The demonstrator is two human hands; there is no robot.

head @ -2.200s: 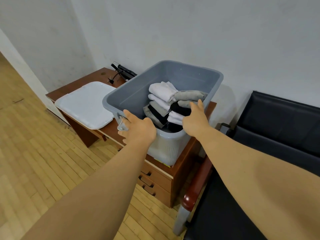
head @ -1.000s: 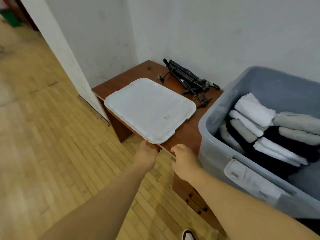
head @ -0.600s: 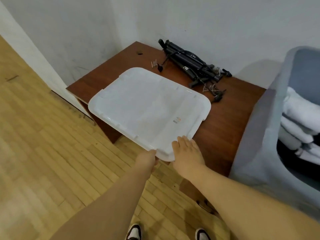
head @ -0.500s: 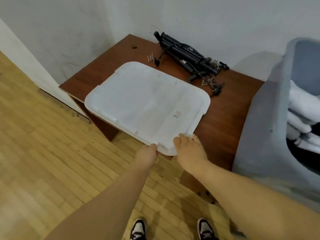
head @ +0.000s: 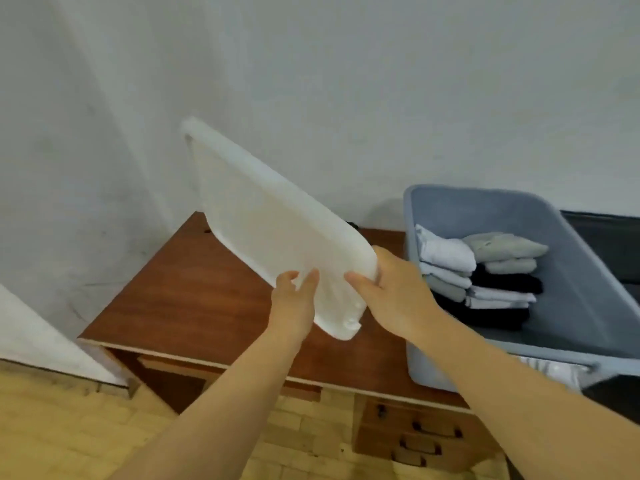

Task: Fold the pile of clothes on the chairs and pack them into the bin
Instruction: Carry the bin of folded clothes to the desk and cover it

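A: Where's the lid (head: 277, 237)?
B: Held above the counter (head: 194, 292), tilted steeply, far edge high. Both hands are on its near end. The left hand (head: 294, 303) pinches the edge w/ fingers on the face, and the right hand (head: 394, 292) is wrapped round the corner nearest the bin (head: 585, 282).
A: Why both at one end?
B: Prob bc it's wide; two grips stop it twisting.
A: Clothes?
B: Folded clothes (head: 485, 271) are stacked inside the bin, below the rim, so the lid should seat. The bin's at the counter's right end.
A: Next?
B: Likely level it & lower onto the rim.
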